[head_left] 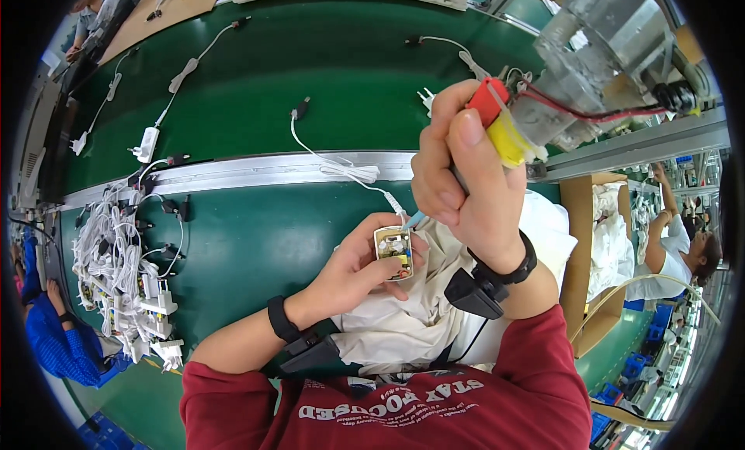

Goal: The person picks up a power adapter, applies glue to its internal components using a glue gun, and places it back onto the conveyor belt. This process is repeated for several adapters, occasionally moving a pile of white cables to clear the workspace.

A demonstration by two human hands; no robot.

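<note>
At a green bench [240,248], left fingers [376,275] gripping open adapter [394,245], right fingers [471,139] clenching red-yellow tool [488,102], white-lettered maroon shirt [497,423]

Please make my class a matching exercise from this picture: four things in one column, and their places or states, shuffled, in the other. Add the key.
Things:
1. Left hand
2. Right hand
3. Pile of white cables
4. Cardboard box

Places or states:
A. Brown, toward the picture's right
B. Wrapped around a tool with red and yellow parts
C. Toward the picture's left
D. Holding an opened white adapter

Pairs: 1-D, 2-B, 3-C, 4-A
</note>
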